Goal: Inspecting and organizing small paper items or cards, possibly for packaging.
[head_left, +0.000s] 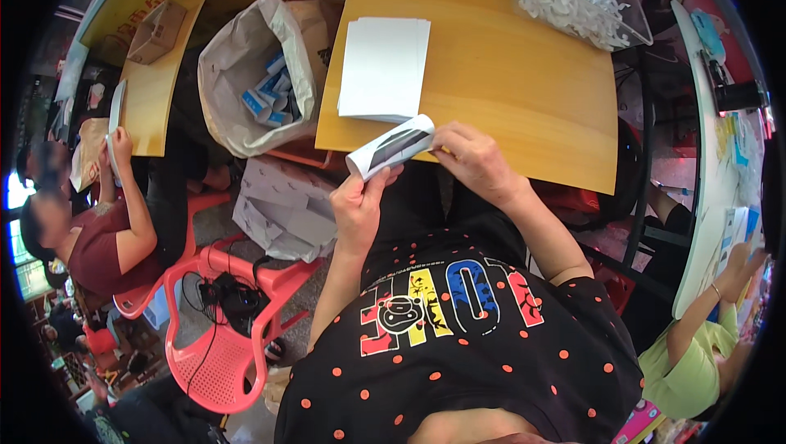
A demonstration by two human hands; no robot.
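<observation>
Hands meet at the near edge of the wooden table [508, 75]: our left hand [360, 206] and right hand [475, 157] each pinch a small white cardboard sheet with a dark printed panel [391, 147], curled into a loose tube. Just beyond the grip lies a stack of flat white sheets [383, 67]. Left of it stands a grey sack of blue-and-white boxes [254, 75].

The curled card sheet [391, 147] I'm holding is white with a dark grey panel. My stack of flat paper sheets [384, 67] is plain white on the honey-yellow wooden table [524, 75]. My black shirt [467, 362] has orange dots. The plastic chair [221, 346] is coral pink.
</observation>
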